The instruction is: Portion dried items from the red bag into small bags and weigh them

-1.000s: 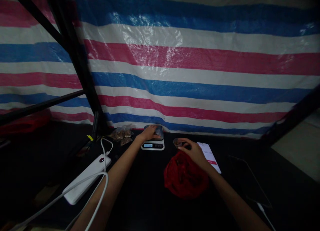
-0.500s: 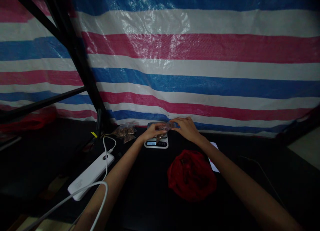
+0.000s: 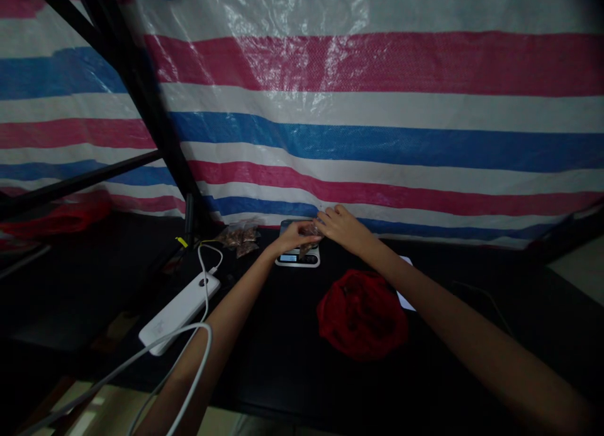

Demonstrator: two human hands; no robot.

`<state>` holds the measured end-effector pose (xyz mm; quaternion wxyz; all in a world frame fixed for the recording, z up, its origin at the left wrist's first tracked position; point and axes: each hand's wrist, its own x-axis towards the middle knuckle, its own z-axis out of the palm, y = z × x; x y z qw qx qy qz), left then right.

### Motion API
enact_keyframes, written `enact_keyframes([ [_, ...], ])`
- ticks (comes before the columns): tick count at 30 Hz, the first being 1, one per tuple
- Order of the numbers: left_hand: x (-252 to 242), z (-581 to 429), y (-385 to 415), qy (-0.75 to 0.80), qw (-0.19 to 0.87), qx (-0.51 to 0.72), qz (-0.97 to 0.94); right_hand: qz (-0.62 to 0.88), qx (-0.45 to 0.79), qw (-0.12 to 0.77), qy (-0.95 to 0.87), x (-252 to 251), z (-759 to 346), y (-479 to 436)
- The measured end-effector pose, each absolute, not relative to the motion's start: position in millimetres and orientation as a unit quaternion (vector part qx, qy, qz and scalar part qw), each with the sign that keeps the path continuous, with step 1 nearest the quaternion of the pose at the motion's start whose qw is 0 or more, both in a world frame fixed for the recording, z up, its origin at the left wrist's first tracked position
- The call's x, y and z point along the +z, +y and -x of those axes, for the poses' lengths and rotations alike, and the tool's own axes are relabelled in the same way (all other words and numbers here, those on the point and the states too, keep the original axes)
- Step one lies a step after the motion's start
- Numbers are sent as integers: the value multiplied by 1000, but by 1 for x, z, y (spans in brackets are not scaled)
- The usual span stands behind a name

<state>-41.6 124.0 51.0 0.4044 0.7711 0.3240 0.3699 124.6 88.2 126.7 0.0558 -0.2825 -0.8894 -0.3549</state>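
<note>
Above a small digital scale (image 3: 309, 260) with a lit display, my left hand (image 3: 293, 236) is closed on a small clear plastic bag (image 3: 306, 248) with brown bits in its lower corner. My right hand (image 3: 340, 225) pinches the upper edge of the same bag with bent fingers. The scale's plate lies partly hidden behind my left hand and the bag. Left of the scale, several similar filled plastic bags (image 3: 240, 236) lie together. Nearer to me sits a red bag (image 3: 362, 314), bunched up with dark contents that I cannot make out.
A white power bank (image 3: 179, 313) with a white cable lies on the left of the black table (image 3: 264, 367). A white sheet (image 3: 404, 292) is partly under my right forearm. Black metal bars (image 3: 136, 96) and a striped plastic sheet (image 3: 377, 146) stand behind.
The view has tilted down a little, so everything sits higher or larger in it. My right hand has shifted inward over the bag's upper edge, its fingers more bent. My left hand keeps its hold.
</note>
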Motion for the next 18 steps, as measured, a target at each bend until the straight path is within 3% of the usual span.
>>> enact_keyframes([
  [5,51,48,126,360,342,346,-796,361,-315,126,-869,117,-136,84],
  [9,45,57,140,422,197,281,-839,510,-170,233,-810,79,-153,85],
  [13,33,54,149,462,131,234,-845,641,-11,256,-723,24,-163,84],
  [18,19,54,118,479,74,369,-793,694,33,265,-668,-19,-161,71],
])
